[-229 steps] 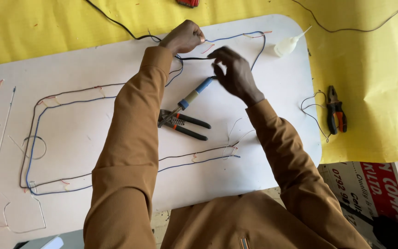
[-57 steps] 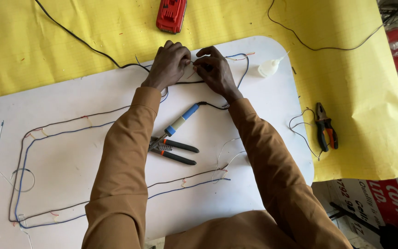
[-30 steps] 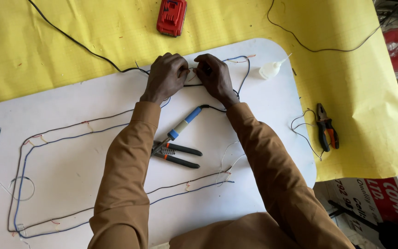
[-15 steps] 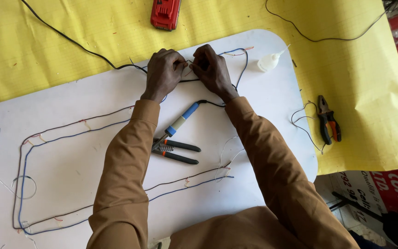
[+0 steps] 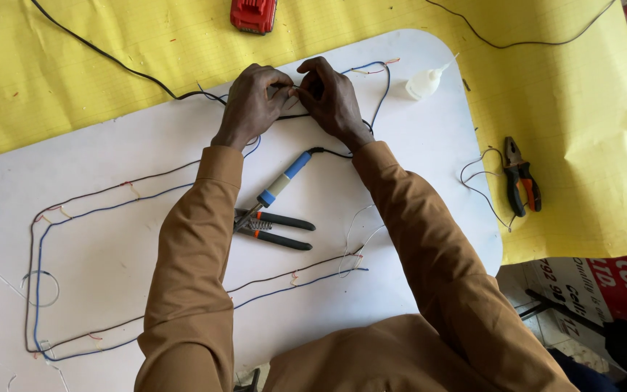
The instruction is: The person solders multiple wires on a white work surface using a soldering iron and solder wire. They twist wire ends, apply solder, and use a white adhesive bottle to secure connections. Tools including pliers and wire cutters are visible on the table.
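My left hand (image 5: 254, 101) and my right hand (image 5: 334, 98) meet at the far side of a white board (image 5: 415, 181), fingertips pinched together on a thin wire (image 5: 295, 88) of the wire loop (image 5: 110, 196). The loop of brown and blue wires runs around the board. A soldering iron with a blue and cream handle (image 5: 283, 180) lies between my forearms, its black cord leading toward my right wrist. Black-handled wire strippers (image 5: 277, 231) lie just below it.
A yellow sheet (image 5: 582, 109) covers the table under the board. A red block-shaped device (image 5: 254, 14) sits at the far edge. A small white glue bottle (image 5: 424, 83) stands near the board's right corner. Orange-and-black pliers (image 5: 522, 185) lie with loose wire at right.
My right hand moved from above the soldering iron up to my left hand; both now pinch the wire together. Over the last second the hands have barely shifted.
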